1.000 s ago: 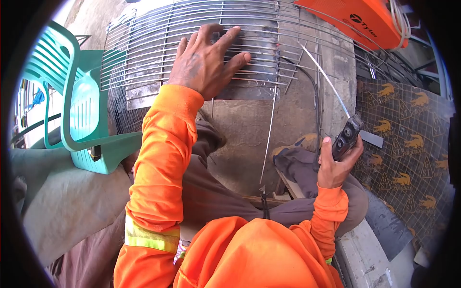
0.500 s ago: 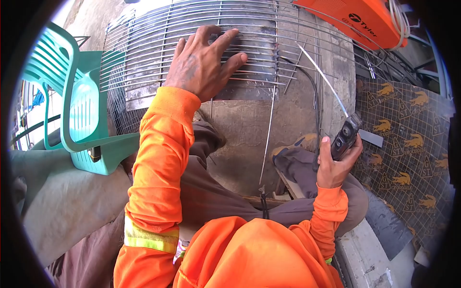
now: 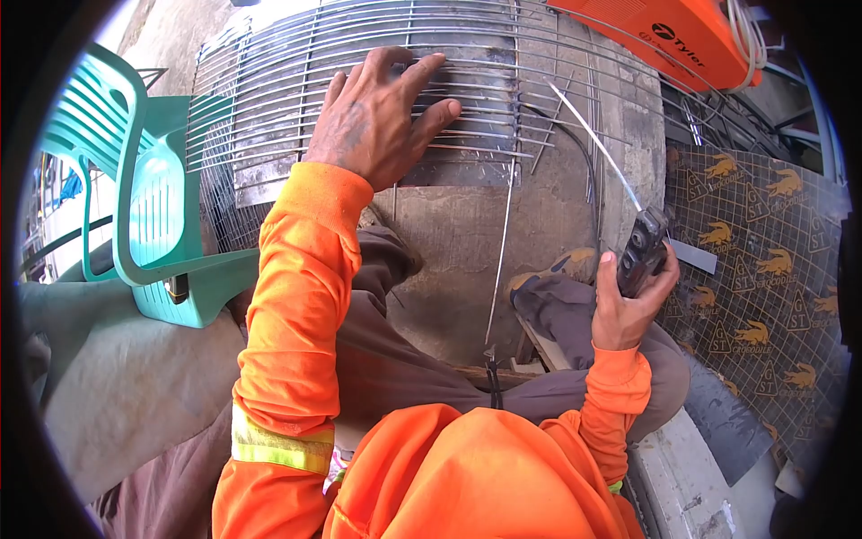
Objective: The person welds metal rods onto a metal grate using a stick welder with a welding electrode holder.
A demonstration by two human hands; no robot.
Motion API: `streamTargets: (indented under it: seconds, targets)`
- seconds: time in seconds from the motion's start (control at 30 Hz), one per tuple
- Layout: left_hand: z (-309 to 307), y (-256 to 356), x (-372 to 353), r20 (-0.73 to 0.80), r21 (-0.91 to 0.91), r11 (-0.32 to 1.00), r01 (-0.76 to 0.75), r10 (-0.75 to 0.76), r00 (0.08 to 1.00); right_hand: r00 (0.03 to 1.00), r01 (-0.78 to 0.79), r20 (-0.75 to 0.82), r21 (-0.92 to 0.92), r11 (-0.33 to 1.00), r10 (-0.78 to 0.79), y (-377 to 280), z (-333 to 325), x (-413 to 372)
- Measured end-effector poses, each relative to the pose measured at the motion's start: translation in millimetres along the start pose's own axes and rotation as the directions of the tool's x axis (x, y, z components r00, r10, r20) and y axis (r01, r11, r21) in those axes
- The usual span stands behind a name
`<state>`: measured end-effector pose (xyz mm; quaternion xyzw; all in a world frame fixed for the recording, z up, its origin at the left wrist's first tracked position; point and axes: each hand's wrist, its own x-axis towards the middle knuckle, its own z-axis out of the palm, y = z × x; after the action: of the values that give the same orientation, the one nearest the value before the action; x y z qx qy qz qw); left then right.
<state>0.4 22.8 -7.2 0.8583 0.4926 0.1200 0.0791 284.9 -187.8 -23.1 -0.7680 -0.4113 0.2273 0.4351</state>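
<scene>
My left hand lies on the grid of thin metal rods, its fingers spread over the bars and holding nothing. The grid rests above a flat metal plate. On the right, my right hand is wrapped round a dark electrode holder. A thin welding rod sticks out of the holder and slants up and left, its tip beside the right part of the grid, apart from my left hand. Another thin rod stands between my legs, with a dark clamp-like piece at its lower end.
A green plastic chair is at the left. An orange machine marked Tyler with a pale cable sits at the top right. Dark printed sheeting lies at the right. A black cable runs along the floor near the grid.
The holder and its rod have shifted slightly left in my right hand, and the rod's tip has moved a little up and left. My left hand has hardly moved.
</scene>
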Motion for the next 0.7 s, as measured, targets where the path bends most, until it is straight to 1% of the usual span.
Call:
streamTargets:
  seconds: [0.1, 0.13, 0.2, 0.43, 0.5, 0.7]
  targets:
    - [0.7, 0.5, -0.5, -0.002, 0.013, 1.0, -0.011, 0.011, 1.0, 0.997, 0.063, -0.036, 0.063, 0.996, -0.061, -16.4, 6.2, 2.4]
    - [0.6, 1.4, -0.7, 0.0, 0.026, 1.0, -0.01, 0.01, 1.0, 0.998, 0.062, -0.037, 0.063, 0.996, -0.06, -16.2, 7.6, 2.5]
    - [0.4, 2.2, -0.7, 0.001, 0.038, 0.999, -0.009, 0.009, 1.0, 0.984, 0.177, -0.04, 0.01, 0.984, -0.176, -15.6, 9.9, 2.9]
    - [0.7, 2.2, -0.8, 0.013, 0.044, 0.999, -0.002, 0.001, 1.0, 0.988, 0.15, -0.04, 0.029, 0.988, -0.149, -18.7, 13.0, 3.4]
    - [1.0, 1.7, -0.8, 0.015, 0.041, 0.999, -0.004, 0.003, 1.0, 0.994, 0.103, -0.035, 0.061, 0.993, -0.101, -19.4, 12.7, 3.2]
    - [-0.6, 2.0, -0.8, 0.014, 0.031, 0.999, -0.008, 0.008, 1.0, 0.99, 0.138, -0.035, -0.002, 0.99, -0.138, -17.1, 12.6, 4.1]
